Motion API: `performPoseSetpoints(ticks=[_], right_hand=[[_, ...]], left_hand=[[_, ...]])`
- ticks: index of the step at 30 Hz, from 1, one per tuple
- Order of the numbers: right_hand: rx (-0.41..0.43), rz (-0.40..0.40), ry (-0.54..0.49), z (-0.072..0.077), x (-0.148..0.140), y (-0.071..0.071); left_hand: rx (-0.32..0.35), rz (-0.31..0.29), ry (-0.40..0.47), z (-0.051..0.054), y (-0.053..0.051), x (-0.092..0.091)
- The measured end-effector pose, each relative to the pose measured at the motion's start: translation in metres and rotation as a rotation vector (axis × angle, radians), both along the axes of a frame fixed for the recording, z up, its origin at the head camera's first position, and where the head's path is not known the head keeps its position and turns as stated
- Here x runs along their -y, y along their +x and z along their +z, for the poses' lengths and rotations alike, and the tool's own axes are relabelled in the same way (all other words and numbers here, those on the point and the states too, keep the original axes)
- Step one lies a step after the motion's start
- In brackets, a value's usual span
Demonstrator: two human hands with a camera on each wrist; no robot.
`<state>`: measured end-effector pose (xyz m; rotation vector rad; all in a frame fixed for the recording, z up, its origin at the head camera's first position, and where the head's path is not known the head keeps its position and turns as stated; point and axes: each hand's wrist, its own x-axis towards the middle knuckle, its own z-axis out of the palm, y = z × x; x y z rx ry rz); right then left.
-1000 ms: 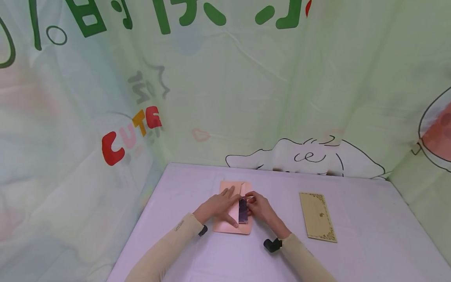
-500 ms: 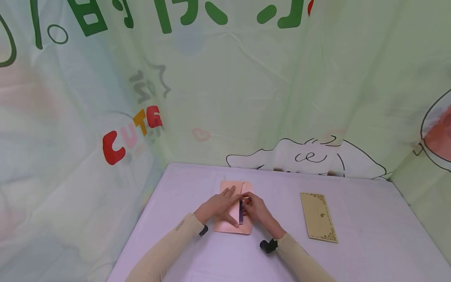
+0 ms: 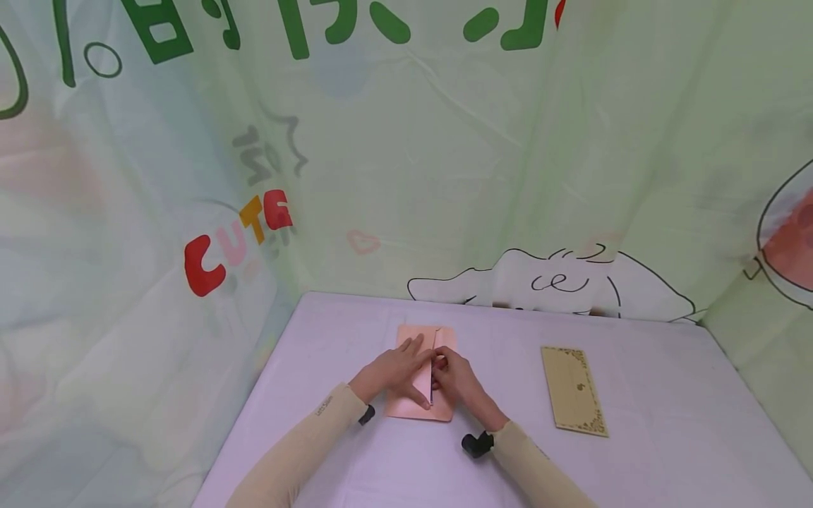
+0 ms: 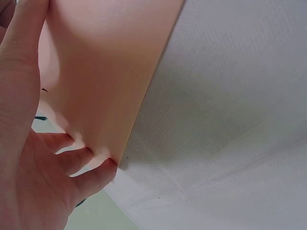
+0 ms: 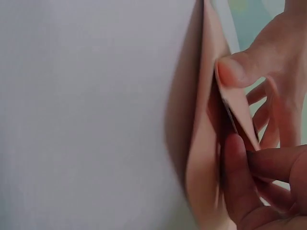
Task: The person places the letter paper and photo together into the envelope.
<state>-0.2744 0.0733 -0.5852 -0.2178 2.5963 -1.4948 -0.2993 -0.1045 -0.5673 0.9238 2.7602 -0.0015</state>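
Observation:
A pink paper folder (image 3: 406, 407) lies on the table with its opening facing right. My left hand (image 3: 395, 370) rests spread over its front panel; in the left wrist view the fingertips of that hand (image 4: 48, 177) touch the pink paper (image 4: 105, 72). At the opening, my right hand (image 3: 459, 377) pinches a thin dark card, of which only a narrow strip (image 3: 432, 395) shows in the head view. The right wrist view shows the card's edge (image 5: 230, 115) between the pink layers, with the fingers of my right hand (image 5: 264, 187) at it. Most of the card is hidden inside.
A tan rectangular board (image 3: 574, 391) with dark ornamental corners lies to the right on the pale lilac table (image 3: 356, 466). Printed cloth (image 3: 406, 176) hangs behind and beside the table. Dark wrist cameras (image 3: 478, 444) stick out below both wrists.
My right hand has moved left, and the dark card has slid left into the pink folder, from a broad visible piece to a thin strip. My left hand has stayed in place.

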Motion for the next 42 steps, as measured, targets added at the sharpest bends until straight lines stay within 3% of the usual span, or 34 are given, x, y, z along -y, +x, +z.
performPoseSetpoints(ticks=[15,32,42], right_hand=[[0.023,-0.008,0.064,0.006,-0.009,0.005],[-0.134,-0.051,0.29,0.021,-0.085,0.021],[-0.113,-0.075,0.373,0.019,-0.131,0.03]], left_hand=[[0.001,-0.002,0.011,-0.005,-0.002,-0.002],[0.006,-0.014,0.028,-0.006,-0.004,0.0],[0.015,-0.012,0.035,-0.003,-0.002,-0.001]])
